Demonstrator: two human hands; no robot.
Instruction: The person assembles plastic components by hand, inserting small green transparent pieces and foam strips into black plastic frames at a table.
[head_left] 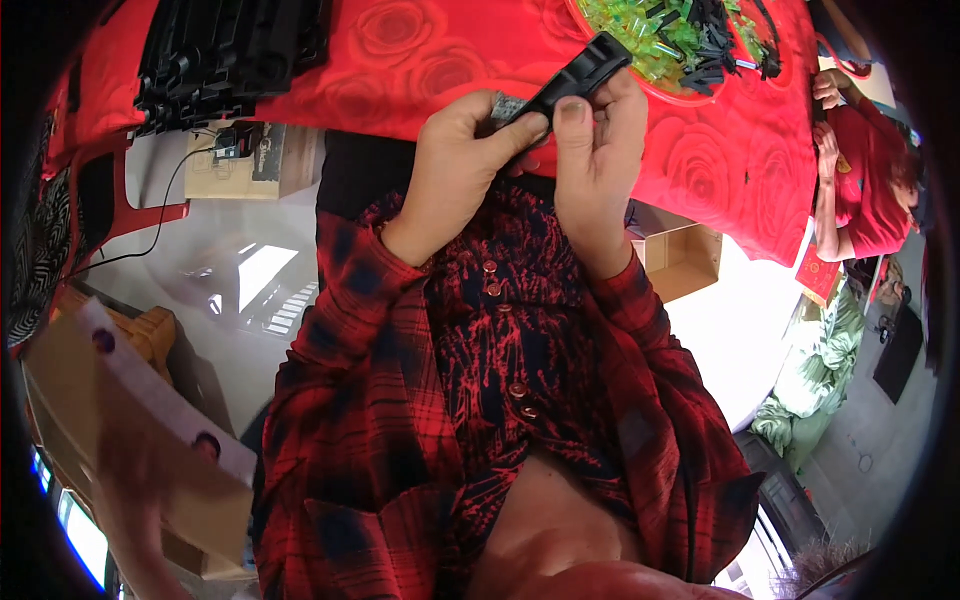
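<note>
Sleeves (345, 275) of red and dark checks cover your forearms, and between them your patterned shirt (505, 345) shows some buttons. Before your body, your two hands are closed around one long black part (590, 70). Your left hand (450, 165) grips its lower end, with the thumb lying on the top side. Your right hand (605, 160) holds nearer to the upper end, with the thumb at the near edge and the fingers partly hidden behind. The black part is tilted, its far end pointing up to the right, and it is seen over the edge of the table (385, 70); I cannot tell if it touches the red cloth. A small grey speckled piece (507, 106) shows beside your left fingers, but its kind is not clear.

Farther on the table, at the left, lies a pile of black parts (225, 50). At the right there is a red tray (690, 100), in which are yellow-green pieces (640, 30) and dark strips (708, 50). Farther to the right, a person in red top (870, 185) has both hands at the table.
</note>
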